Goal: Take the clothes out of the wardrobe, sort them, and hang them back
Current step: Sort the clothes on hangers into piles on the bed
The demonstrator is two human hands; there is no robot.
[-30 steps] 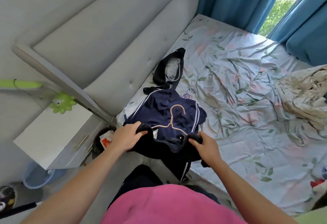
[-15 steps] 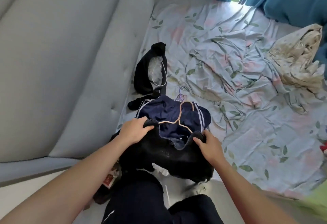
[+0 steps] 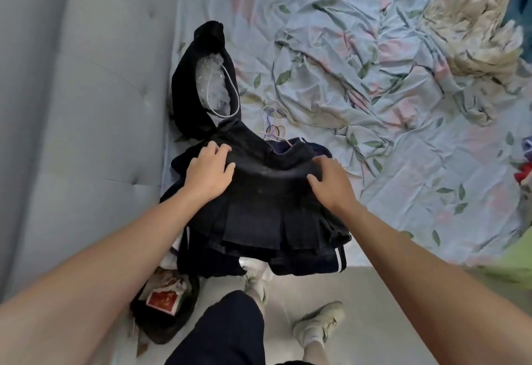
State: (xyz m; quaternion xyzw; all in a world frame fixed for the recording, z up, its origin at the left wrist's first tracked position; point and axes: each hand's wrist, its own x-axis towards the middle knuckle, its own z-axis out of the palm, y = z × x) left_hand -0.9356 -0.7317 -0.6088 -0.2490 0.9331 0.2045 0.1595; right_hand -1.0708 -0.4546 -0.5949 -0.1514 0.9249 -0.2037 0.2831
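A black pleated skirt lies spread on top of a pile of dark clothes at the near left corner of the bed. My left hand rests flat on the skirt's left waistband, fingers apart. On the right waistband my right hand presses down, fingers spread. A navy garment with white stripes shows under the skirt's hem. Behind the pile lies a black garment with a clear plastic bag. Purple hanger hooks poke out behind the skirt.
The grey padded headboard rises on the left. A crumpled beige cloth lies at the bed's far right. On the floor are a dark bin with a red packet and my white shoes.
The black skirt went from being held bunched at the bed's edge to lying spread over the navy garment and pink hanger, hiding them. Both hands now press flat. The view tilted further down.
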